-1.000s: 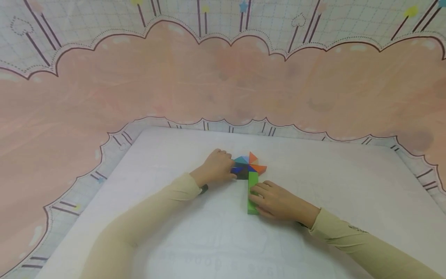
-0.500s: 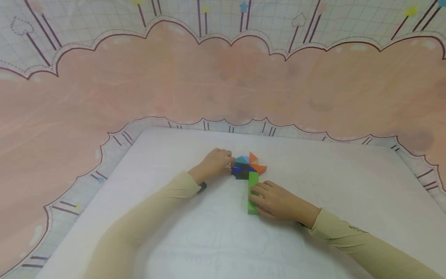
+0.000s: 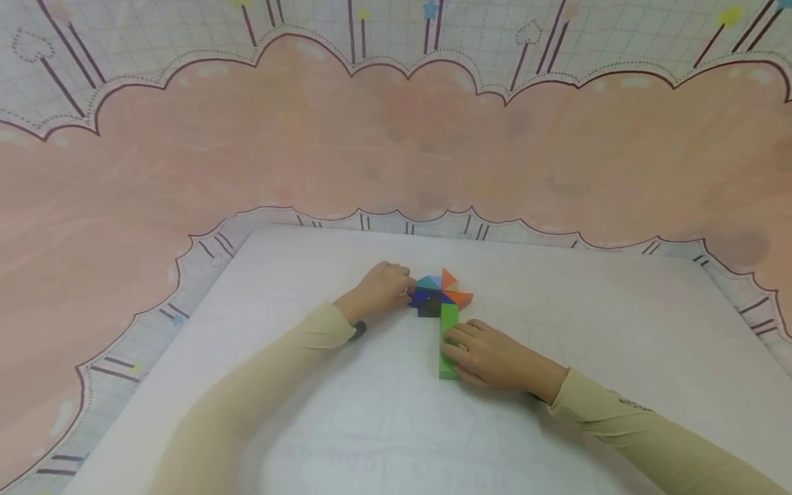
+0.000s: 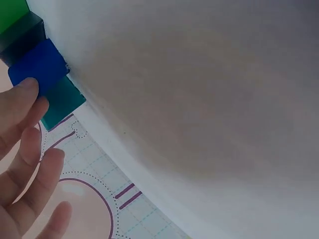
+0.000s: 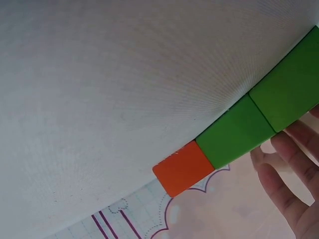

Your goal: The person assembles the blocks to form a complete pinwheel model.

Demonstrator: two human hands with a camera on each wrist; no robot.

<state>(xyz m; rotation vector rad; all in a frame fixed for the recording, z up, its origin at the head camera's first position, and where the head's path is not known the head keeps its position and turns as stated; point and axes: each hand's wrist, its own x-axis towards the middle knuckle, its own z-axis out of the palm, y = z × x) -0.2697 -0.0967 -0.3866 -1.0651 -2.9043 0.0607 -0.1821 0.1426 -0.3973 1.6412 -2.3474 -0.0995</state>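
Observation:
On the white tabletop lies a pinwheel-like figure of coloured wooden blocks. My left hand [image 3: 380,291] is at its left side, with thumb and forefinger pinching a blue block [image 4: 42,67]. Beside that block are a teal block [image 4: 64,102] and a dark block [image 4: 24,37]. My right hand [image 3: 495,357] holds the long green stem, its fingers curled over the right side of a green block [image 3: 448,333]. In the right wrist view a seam splits the stem into two green pieces, with an orange block [image 5: 183,168] at the end.
The white tabletop [image 3: 309,412] spreads around the figure. Orange triangles [image 3: 459,299] form its right side. Behind the table hangs a pink patterned cloth [image 3: 396,151] with drawn stars and lines. A dark wrist strap [image 3: 359,331] shows under the left cuff.
My left hand has drawn slightly left from the figure, uncovering more of the blue block, which now sits closer against the other pieces. My right hand stays on the green block.

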